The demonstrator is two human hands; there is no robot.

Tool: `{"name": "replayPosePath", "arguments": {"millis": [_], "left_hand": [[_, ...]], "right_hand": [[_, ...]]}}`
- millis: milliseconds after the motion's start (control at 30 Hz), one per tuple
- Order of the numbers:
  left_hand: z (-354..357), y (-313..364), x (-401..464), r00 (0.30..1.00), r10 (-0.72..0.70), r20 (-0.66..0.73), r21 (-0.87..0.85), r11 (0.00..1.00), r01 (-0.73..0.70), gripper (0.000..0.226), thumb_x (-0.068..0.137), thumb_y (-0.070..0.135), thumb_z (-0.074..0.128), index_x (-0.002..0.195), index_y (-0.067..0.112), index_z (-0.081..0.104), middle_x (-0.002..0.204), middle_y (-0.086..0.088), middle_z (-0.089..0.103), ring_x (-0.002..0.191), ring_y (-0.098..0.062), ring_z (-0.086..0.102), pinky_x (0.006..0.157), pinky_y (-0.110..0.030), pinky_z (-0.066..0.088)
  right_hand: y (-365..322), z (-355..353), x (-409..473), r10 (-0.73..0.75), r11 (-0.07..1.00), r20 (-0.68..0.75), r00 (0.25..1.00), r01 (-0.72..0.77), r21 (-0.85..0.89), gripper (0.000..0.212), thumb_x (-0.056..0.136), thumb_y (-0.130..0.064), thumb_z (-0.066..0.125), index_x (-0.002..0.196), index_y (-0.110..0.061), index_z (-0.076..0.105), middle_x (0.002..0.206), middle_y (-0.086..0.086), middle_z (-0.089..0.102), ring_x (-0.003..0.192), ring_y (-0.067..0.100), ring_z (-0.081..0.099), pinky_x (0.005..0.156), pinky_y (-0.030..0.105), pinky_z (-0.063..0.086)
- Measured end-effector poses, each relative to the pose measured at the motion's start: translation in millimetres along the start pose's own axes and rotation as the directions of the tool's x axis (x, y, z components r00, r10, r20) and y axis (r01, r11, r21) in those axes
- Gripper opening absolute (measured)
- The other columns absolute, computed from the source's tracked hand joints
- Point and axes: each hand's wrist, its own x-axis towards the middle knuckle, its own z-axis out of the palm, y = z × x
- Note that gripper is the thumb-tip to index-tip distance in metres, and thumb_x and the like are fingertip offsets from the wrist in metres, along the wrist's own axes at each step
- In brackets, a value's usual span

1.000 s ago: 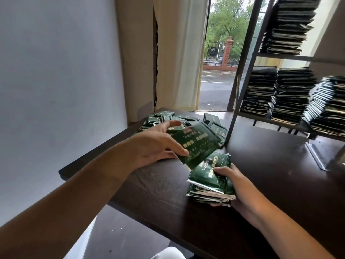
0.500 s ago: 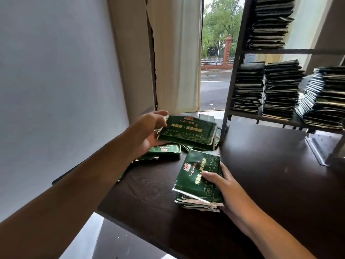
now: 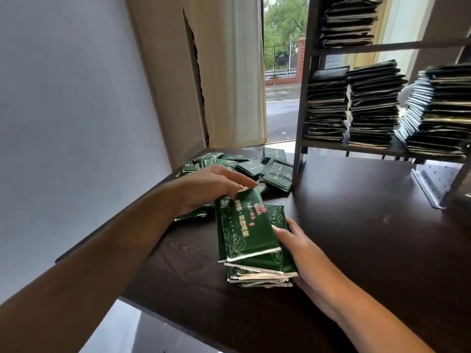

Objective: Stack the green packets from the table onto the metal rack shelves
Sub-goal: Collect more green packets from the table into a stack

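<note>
In the head view, a dark wood-grain table (image 3: 356,250) ran from the lower middle to the right edge, set against a pale grey wall (image 3: 76,110). The left hand (image 3: 211,187) reached in over the table's left part, its fingers and thumb pinching the upper end of a green packet (image 3: 244,225) printed with gold lettering and a red mark. That packet was tilted, its lower end lying on top of a small stack of green packets (image 3: 260,271) near the front of the table. The right hand (image 3: 303,253) gripped this stack from its right side, thumb laid on the top layer and fingers curled beneath, where they were mostly hidden. Whether the stack rested on the tabletop or was lifted just clear of it could not be told.

Behind the left hand, a loose pile of green packets (image 3: 239,164) lay scattered across the far left corner of the table, some overlapping, a few leaning against each other just beside the rack's upright post.

The metal rack (image 3: 302,98) stood on the table at the right. Its lower shelf carried three tall stacks of packets (image 3: 372,105) side by side, the rightmost leaning and blurred. The upper shelf held another stack (image 3: 349,21), cut off by the top edge. A perforated metal bracket (image 3: 433,184) sat under the lower shelf.

Beyond a cream curtain (image 3: 229,72), a wet street, an iron fence (image 3: 280,59) and trees showed through the opening.
</note>
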Motion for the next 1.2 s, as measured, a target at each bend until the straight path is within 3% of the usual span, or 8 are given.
{"name": "replayPosePath", "arguments": {"millis": [200,333,433,600,700,800,933,1200], "left_hand": [[22,-12,1,0.990,0.140,-0.014,0.114,0.984,-0.137,0.042,0.090,-0.003,0.057,0.119,0.022,0.074,0.107,0.006,0.076,0.095,-0.009,0.071,0.089,-0.028,0.056],[23,-21,0,0.974,0.217,-0.070,0.082,0.974,-0.211,0.043,0.089,0.000,0.066,0.124,0.025,0.068,0.116,-0.001,0.070,0.089,-0.001,0.066,0.080,-0.019,0.053],[13,-26,-9,0.957,0.210,-0.201,0.119,0.975,-0.189,0.033,0.091,0.011,0.068,0.115,0.033,0.068,0.112,0.006,0.069,0.098,-0.005,0.066,0.085,-0.021,0.051],[-19,-67,-22,0.906,-0.063,-0.418,0.532,0.792,0.301,0.040,0.092,0.036,0.063,0.131,0.025,0.061,0.130,-0.001,0.062,0.116,-0.020,0.059,0.095,-0.029,0.046],[-32,-101,-35,0.814,-0.269,-0.515,0.559,0.614,0.557,0.059,0.086,0.046,0.060,0.140,0.024,0.049,0.143,-0.012,0.048,0.127,-0.029,0.051,0.104,-0.038,0.045],[-33,-116,-47,0.767,-0.323,-0.554,0.541,0.561,0.627,0.072,0.087,0.053,0.059,0.149,0.023,0.036,0.148,-0.016,0.040,0.131,-0.036,0.048,0.107,-0.041,0.043],[-25,-108,-54,0.789,-0.281,-0.547,0.546,0.595,0.590,0.085,0.083,0.051,0.069,0.154,0.029,0.028,0.149,-0.016,0.039,0.132,-0.037,0.048,0.105,-0.040,0.043],[3,-84,-57,0.906,-0.260,-0.335,0.260,0.898,0.354,0.117,0.066,0.019,0.094,0.158,0.027,0.022,0.147,-0.007,0.046,0.128,-0.021,0.050,0.097,-0.025,0.041]], "right_hand": [[1,-1,0,0.008,0.999,-0.001,1.000,-0.008,0.034,0.052,0.089,-0.054,0.056,0.136,-0.030,0.053,0.113,0.004,0.075,0.099,0.024,0.074,0.086,0.047,0.060],[2,2,1,0.007,0.999,-0.002,1.000,-0.007,-0.038,0.069,0.086,-0.025,0.074,0.141,-0.043,0.037,0.107,0.004,0.077,0.091,0.028,0.076,0.064,0.041,0.060],[4,1,2,0.004,0.999,-0.017,1.000,-0.004,-0.039,0.061,0.087,-0.015,0.070,0.135,-0.041,0.043,0.100,0.004,0.078,0.088,0.030,0.076,0.066,0.040,0.058],[6,2,4,-0.026,0.999,-0.031,0.999,0.025,-0.041,0.038,0.089,-0.016,0.067,0.109,-0.045,0.053,0.092,0.002,0.078,0.081,0.026,0.076,0.066,0.040,0.058],[7,1,3,-0.024,0.998,-0.036,0.999,0.022,-0.051,0.034,0.090,-0.017,0.066,0.108,-0.044,0.055,0.091,0.003,0.078,0.079,0.026,0.076,0.063,0.038,0.058],[8,2,2,-0.021,0.998,-0.036,0.999,0.020,-0.054,0.035,0.089,-0.018,0.067,0.112,-0.042,0.056,0.091,0.003,0.078,0.078,0.026,0.076,0.063,0.038,0.058],[7,1,1,-0.019,0.998,-0.028,0.999,0.018,-0.057,0.044,0.089,-0.021,0.068,0.125,-0.040,0.051,0.091,0.002,0.078,0.078,0.025,0.076,0.058,0.036,0.059],[8,-1,-2,-0.027,0.999,-0.023,0.999,0.026,-0.041,0.056,0.089,-0.022,0.069,0.136,-0.040,0.044,0.091,-0.001,0.078,0.080,0.021,0.076,0.060,0.036,0.059]]}}
